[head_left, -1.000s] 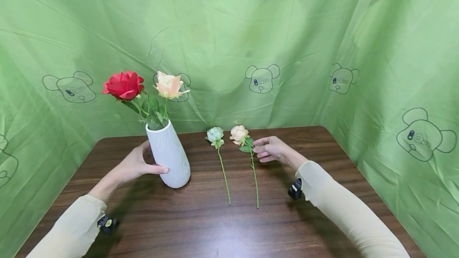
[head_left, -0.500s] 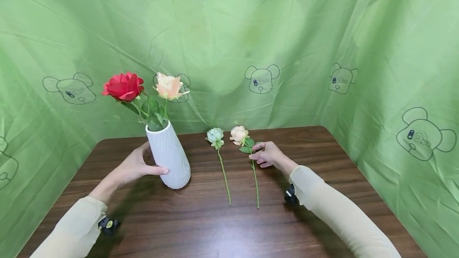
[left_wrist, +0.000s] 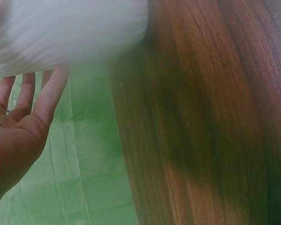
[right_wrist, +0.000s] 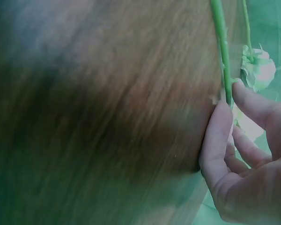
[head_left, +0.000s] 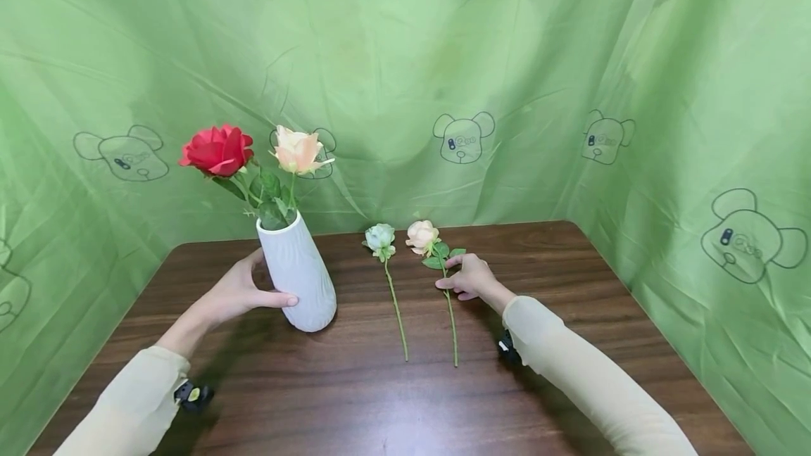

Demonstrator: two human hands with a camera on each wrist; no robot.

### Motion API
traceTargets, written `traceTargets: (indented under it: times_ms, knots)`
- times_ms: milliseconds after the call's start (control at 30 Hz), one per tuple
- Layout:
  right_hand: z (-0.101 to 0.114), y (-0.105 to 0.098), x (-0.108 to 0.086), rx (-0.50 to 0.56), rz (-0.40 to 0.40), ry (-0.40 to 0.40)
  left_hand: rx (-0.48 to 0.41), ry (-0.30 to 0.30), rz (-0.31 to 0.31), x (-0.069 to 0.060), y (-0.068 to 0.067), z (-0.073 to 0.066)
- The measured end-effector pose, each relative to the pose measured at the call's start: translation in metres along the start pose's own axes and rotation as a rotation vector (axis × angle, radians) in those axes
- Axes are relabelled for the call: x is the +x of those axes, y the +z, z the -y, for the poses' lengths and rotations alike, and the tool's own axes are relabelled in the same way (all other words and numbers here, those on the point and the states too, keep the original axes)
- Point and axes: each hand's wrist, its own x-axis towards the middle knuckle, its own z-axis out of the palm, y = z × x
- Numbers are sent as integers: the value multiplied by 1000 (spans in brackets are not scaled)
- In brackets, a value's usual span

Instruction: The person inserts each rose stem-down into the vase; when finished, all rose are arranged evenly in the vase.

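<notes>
The left hand [head_left: 234, 294] holds the white vase [head_left: 298, 276] low on its side, thumb across the near face and the other fingers round the back. In the head view the vase slants, its mouth further left than its base; whether it really tilts is hard to tell. Out of its mouth stand a red flower [head_left: 218, 151], on the left, and a cream flower [head_left: 298, 151], on the right, with green leaves [head_left: 269, 185] bunched below them at the rim.

Right of the vase, two more flowers lie on the brown counter [head_left: 355, 400], their heads toward the far edge and their stems pointing back to the person. The pale blue flower [head_left: 380, 240] is nearer the vase, and the peach flower [head_left: 422, 236] lies just beside it. The right hand [head_left: 472, 278] pinches the peach flower's stem [head_left: 453, 322] just below the leaves, with a narrow gap between thumb and forefinger and the stem in it. Both arms wear cream sleeves [head_left: 589, 364], and a green cloth [head_left: 405, 41] with bear faces hangs behind the counter
</notes>
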Motion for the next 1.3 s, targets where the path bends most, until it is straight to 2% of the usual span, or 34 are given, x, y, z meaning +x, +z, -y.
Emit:
traceTargets:
  times_ms: [300,600,900,1200,1300]
  knots:
    - [1,9,5,-80,-46,13,12,-8,-11,-3,-2,2]
    - [2,13,7,-102,-64,13,17,-19,-11,-8,-3,2]
    - [0,6,4,-96,-59,29,0,-22,-5,-2,1,1]
    - [3,5,4,-42,-22,23,14,-16,2,-1,-2,1]
    - [2,0,1,-34,-20,35,5,-12,9,1,2,1]
